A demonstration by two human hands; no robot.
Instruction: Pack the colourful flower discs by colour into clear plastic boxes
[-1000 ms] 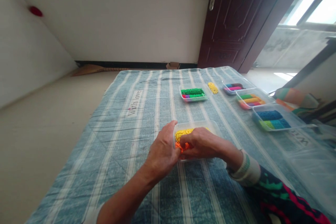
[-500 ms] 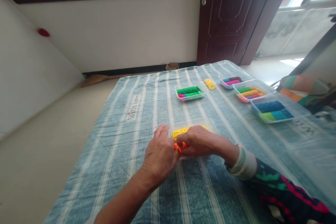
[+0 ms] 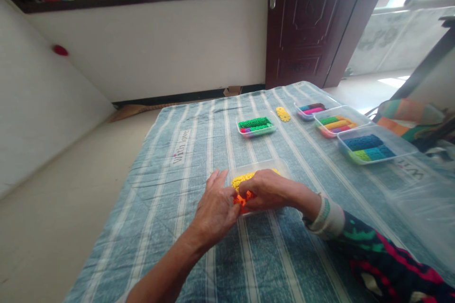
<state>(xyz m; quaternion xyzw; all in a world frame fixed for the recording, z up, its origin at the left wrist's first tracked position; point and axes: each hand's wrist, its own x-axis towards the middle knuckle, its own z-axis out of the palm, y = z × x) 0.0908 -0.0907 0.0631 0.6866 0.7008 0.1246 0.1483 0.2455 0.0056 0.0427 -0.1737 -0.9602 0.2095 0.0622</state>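
Note:
Below me a clear plastic box (image 3: 261, 165) holds a row of yellow crocheted pieces (image 3: 245, 179) and a row of orange crocheted pieces (image 3: 241, 202) in front. My right hand (image 3: 265, 189) reaches in from the right, its fingers bent and closed on the orange pieces. At the box's left end is my left hand (image 3: 215, 206); its thumb and index finger close on the left end of the orange row, while its other fingers stretch forward past the rim. My right hand covers much of the box's right and front part.
Farther back is a box of green pieces (image 3: 254, 125), with loose yellow pieces (image 3: 283, 114) beside it. To the right stand a box with pink pieces (image 3: 313, 110), a multicoloured box (image 3: 337, 124) and a box of blue and lime pieces (image 3: 368, 147). A striped cloth (image 3: 170, 189) covers the table.
The view has shifted slightly. Both hands stay at the orange pieces, with only small finger movement; the boxes stand in the same places on the cloth.

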